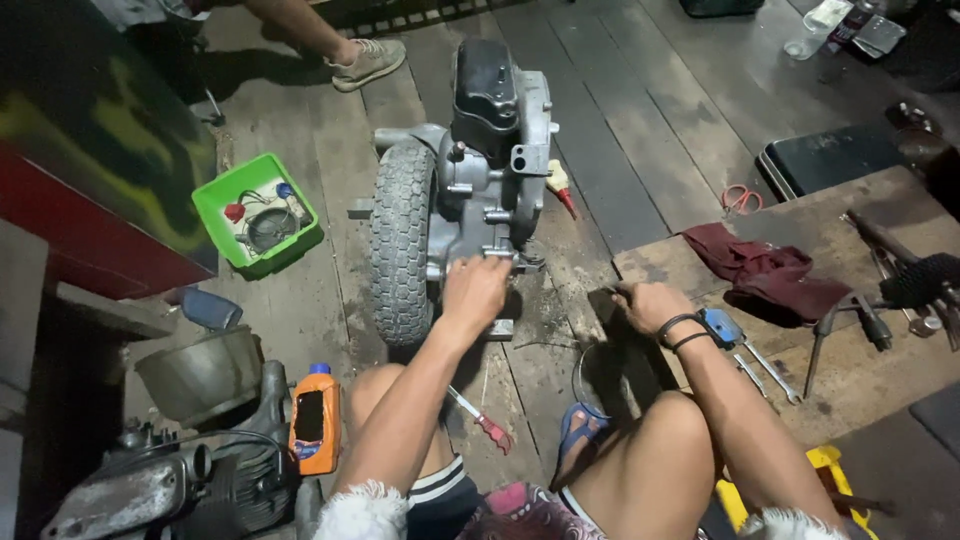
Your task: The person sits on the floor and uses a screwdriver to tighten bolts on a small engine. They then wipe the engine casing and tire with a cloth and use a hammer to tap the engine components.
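The person sits on a wooden plank floor with knees apart, facing a small engine assembly that stands upright in the middle of the scene, its knobby tyre on the left side. The left hand rests on the near lower edge of the metal casing, fingers curled down over it; whether they grip a part there cannot be told. The right hand lies to the right of the engine, at the edge of a low wooden board, its fingers closed around a thin dark tool whose kind is too small to tell. Just right of that wrist lie spanners, and farther right a dark red rag. A red-handled screwdriver lies on the floor between the legs. At near left stands an orange bottle, and at far left a green tray of small parts.
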